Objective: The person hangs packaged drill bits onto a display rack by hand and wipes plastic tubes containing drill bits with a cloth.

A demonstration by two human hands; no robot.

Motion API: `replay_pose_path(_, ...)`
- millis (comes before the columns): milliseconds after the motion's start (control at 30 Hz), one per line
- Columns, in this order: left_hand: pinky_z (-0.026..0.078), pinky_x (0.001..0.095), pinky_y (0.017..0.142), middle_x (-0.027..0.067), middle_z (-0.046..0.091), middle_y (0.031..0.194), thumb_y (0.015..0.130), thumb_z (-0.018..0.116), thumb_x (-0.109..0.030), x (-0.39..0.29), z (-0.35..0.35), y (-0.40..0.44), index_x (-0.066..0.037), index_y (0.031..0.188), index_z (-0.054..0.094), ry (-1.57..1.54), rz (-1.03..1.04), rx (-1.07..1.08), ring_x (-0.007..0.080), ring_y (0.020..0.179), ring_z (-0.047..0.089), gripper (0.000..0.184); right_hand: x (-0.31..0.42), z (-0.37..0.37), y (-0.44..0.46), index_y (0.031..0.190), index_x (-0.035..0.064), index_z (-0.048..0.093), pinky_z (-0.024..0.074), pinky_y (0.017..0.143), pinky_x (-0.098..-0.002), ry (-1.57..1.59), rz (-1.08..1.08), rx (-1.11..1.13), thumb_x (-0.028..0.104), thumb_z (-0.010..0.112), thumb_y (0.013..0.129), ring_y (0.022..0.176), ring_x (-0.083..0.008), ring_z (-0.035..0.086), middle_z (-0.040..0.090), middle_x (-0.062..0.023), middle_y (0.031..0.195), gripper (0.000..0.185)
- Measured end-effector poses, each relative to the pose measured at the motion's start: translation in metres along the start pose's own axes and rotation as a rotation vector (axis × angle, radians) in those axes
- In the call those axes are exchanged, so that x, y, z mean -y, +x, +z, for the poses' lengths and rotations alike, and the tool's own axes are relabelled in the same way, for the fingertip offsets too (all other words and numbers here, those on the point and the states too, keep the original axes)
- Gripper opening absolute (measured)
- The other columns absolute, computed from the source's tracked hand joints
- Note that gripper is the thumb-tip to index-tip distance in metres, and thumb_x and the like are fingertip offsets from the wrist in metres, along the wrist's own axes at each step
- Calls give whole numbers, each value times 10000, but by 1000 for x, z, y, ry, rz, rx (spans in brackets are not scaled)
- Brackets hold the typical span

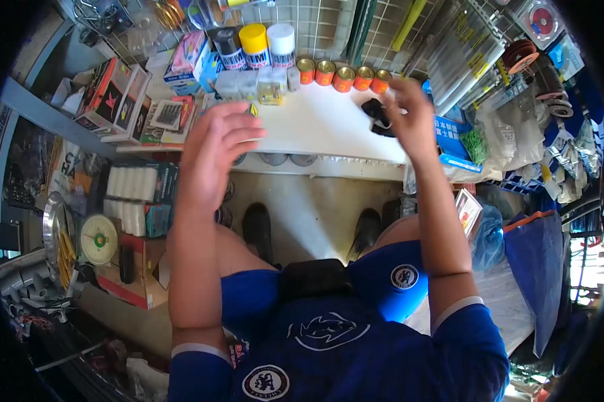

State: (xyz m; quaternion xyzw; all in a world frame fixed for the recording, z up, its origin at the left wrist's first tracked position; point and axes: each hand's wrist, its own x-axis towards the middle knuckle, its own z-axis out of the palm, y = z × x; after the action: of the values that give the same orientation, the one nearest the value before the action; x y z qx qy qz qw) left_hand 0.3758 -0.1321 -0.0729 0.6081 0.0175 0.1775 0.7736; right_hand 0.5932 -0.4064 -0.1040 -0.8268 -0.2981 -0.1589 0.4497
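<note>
My left hand (216, 147) is raised over the front edge of the white shelf (315, 127), its fingers stretched out and holding nothing. Nearest to it are small clear plastic boxes (238, 85) and a box with yellow contents (270, 93). At the other end of the shelf, my right hand (412, 117) is slightly blurred, thumb and fingers apart. A crumpled black item (377, 115) with a pale part lies beside its fingertips; I cannot tell whether they touch. Several small orange-red tins (344, 79) stand in a row at the back, the last close to my right hand.
Black, yellow and white spray cans (255, 45) stand behind the plastic boxes. Cardboard boxes (107, 97) crowd the left end. A blue box (454, 144) and green netting (474, 145) sit at the right. A dial scale (99, 239) stands low on the left.
</note>
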Motion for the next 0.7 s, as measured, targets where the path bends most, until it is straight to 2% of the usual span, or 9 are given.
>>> replay_pose_path(33, 479, 430, 962, 133, 649, 1151, 1042, 378, -476, 9, 2, 15, -52, 1342, 510, -252, -65, 39, 295, 1089, 632, 536, -34, 12, -7, 1250, 82, 632, 507, 955, -374, -45, 90, 170, 184, 757, 827, 1149, -341, 621, 630, -211, 1226, 452)
replay_pose_path(67, 466, 488, 983, 128, 641, 1166, 1035, 337, -544, 17, 4, 29, -69, 1379, 484, -500, -133, 80, 333, 1099, 618, 605, -94, 34, -18, 1417, 191, 510, 421, 1069, -506, -442, -2, 331, 245, 755, 821, 1349, -421, 447, 415, -260, 1482, 646)
replay_pose_path(100, 449, 509, 997, 124, 632, 1184, 1026, 334, -567, 26, 4, 40, -80, 1386, 482, -603, -144, 101, 344, 1125, 598, 623, -62, 30, -27, 1514, 299, 360, 314, 1107, -637, -713, 292, 616, 323, 744, 823, 1459, -463, 233, 174, -252, 1603, 791)
replay_pose_path(133, 432, 529, 1011, 120, 624, 1202, 1017, 331, -590, 37, 4, 49, -91, 1394, 480, -704, -166, 125, 354, 1151, 578, 642, -80, 38, -31, 1520, 307, 333, 276, 1078, -720, -708, 274, 671, 344, 718, 846, 1489, -464, 127, 114, -233, 1625, 777)
replay_pose_path(300, 383, 563, 1056, 130, 554, 1314, 977, 352, -661, 70, 10, 60, -113, 1420, 463, -825, -295, 7, 393, 1251, 486, 713, -140, 68, -38, 1481, 300, 390, 405, 1061, -584, -726, 276, 328, 299, 710, 858, 1424, -436, 294, 269, -170, 1574, 701)
replay_pose_path(500, 397, 543, 1046, 146, 557, 1310, 995, 357, -618, 79, 25, 74, -92, 1410, 463, -725, -294, 9, 389, 1246, 505, 678, -122, 62, -22, 1365, 223, 491, 502, 970, -488, -701, 420, 427, 229, 761, 802, 1263, -394, 478, 497, -133, 1334, 624)
replay_pose_path(567, 407, 528, 1042, 149, 559, 1313, 1002, 369, -596, 85, 28, 75, -87, 1402, 467, -599, -306, 13, 375, 1231, 523, 655, -120, 66, -20, 1260, 162, 582, 498, 968, -479, -625, 487, 480, 253, 763, 806, 1223, -387, 530, 562, -153, 1265, 497)
replay_pose_path(600, 412, 520, 1040, 151, 560, 1314, 1005, 375, -585, 89, 30, 75, -84, 1398, 469, -537, -313, 17, 367, 1223, 533, 643, -126, 70, -25, 1173, 114, 638, 511, 930, -460, -567, 398, 405, 285, 739, 827, 1098, -369, 616, 642, -163, 1135, 398)
replay_pose_path(700, 414, 450, 1019, 144, 551, 1351, 1012, 447, -499, 94, 36, 78, -103, 1403, 471, -97, -366, 29, 314, 1207, 548, 557, -121, 78, -21, 1080, 56, 665, 511, 842, -448, -202, 353, 387, 330, 695, 867, 931, -346, 659, 683, -196, 975, 349)
